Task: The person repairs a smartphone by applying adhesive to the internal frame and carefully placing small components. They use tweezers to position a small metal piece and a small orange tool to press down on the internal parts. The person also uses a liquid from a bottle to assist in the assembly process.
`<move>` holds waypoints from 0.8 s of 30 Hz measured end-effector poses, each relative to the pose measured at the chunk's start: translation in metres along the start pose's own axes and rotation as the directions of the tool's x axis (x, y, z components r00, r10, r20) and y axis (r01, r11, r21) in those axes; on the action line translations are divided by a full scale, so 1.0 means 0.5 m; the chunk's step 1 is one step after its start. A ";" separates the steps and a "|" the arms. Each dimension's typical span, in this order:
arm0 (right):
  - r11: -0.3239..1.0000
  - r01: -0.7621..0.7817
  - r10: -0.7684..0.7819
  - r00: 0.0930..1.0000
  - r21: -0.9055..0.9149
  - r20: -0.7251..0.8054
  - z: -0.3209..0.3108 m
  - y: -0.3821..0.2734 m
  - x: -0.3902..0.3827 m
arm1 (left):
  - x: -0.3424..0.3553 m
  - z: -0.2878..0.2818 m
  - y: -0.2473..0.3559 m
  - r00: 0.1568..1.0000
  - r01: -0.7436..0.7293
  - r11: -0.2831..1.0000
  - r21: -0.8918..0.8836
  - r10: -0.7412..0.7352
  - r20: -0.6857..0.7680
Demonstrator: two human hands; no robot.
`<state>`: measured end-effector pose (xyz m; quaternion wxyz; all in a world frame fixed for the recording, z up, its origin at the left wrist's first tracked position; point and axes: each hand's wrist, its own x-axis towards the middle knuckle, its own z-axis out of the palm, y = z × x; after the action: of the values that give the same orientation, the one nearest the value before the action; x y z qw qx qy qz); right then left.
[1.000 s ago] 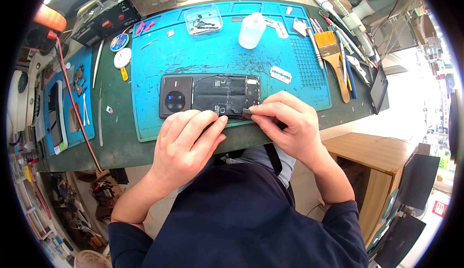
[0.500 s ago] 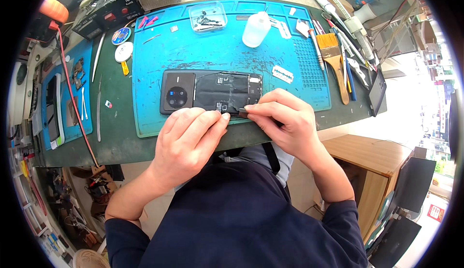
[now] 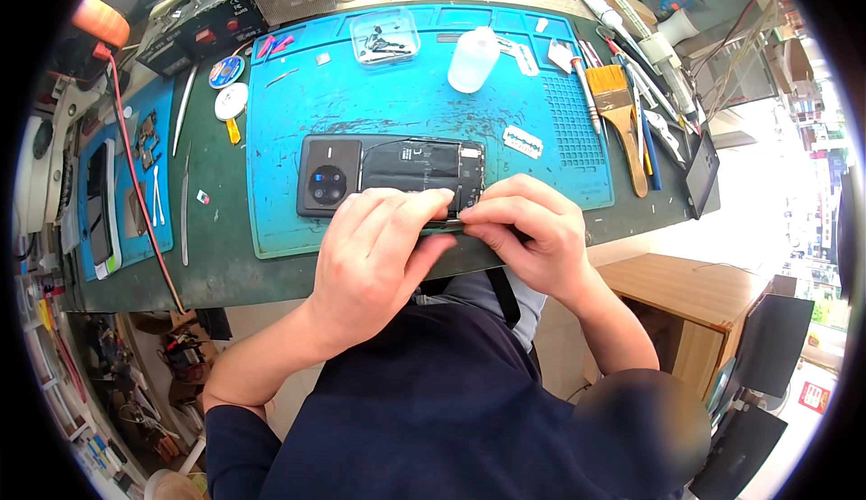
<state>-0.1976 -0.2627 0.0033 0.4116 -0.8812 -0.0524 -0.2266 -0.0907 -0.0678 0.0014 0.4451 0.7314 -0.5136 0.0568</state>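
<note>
A dark smartphone with its inside exposed lies sideways on the blue work mat. Its round camera block is at the left, and a black battery fills the middle. My left hand grips the phone's near edge, fingertips on top and thumb below. At the phone's near right corner, my right hand is closed in a pinch. What sits between those fingertips is too small and hidden to name. Both hands cover part of the near edge.
Beyond the phone stand a white plastic bottle and a clear box of small parts. A razor blade lies to the right, near a wide brush. Tweezers and a red cable are at the left.
My left hand has shifted right and its thumb has spread from the fingers, which now reach over the phone's edge. My right hand stays pinched at the near right corner, slightly lower.
</note>
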 end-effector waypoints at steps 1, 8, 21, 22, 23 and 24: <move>1.000 0.003 -0.003 1.000 0.008 -0.005 0.000 0.000 -0.001 | 0.001 -0.001 0.001 1.000 0.015 1.000 -0.010 -0.015 0.013; 0.992 -0.077 0.101 0.962 0.102 -0.254 -0.016 0.009 -0.013 | 0.057 -0.063 -0.040 1.000 -0.016 0.990 0.139 0.016 0.006; 0.923 -0.198 0.306 0.898 0.330 -0.316 -0.018 0.024 -0.031 | 0.262 -0.057 -0.245 0.977 -0.182 0.759 0.625 0.210 0.030; 0.923 -0.198 0.305 0.899 0.330 -0.315 -0.018 0.025 -0.031 | 0.266 -0.057 -0.252 0.969 -0.229 0.783 0.579 0.238 0.062; 0.923 -0.197 0.304 0.900 0.331 -0.313 -0.018 0.026 -0.030 | 0.270 -0.060 -0.256 0.963 -0.251 0.787 0.563 0.264 0.061; 0.923 -0.199 0.305 0.900 0.328 -0.311 -0.019 0.026 -0.029 | 0.272 -0.060 -0.259 0.956 -0.273 0.794 0.543 0.289 0.058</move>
<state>-0.2105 -0.2766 -0.0071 0.5642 -0.7552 0.1063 -0.3164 0.0879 -0.1322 0.0159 0.2122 0.7424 -0.5723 0.2762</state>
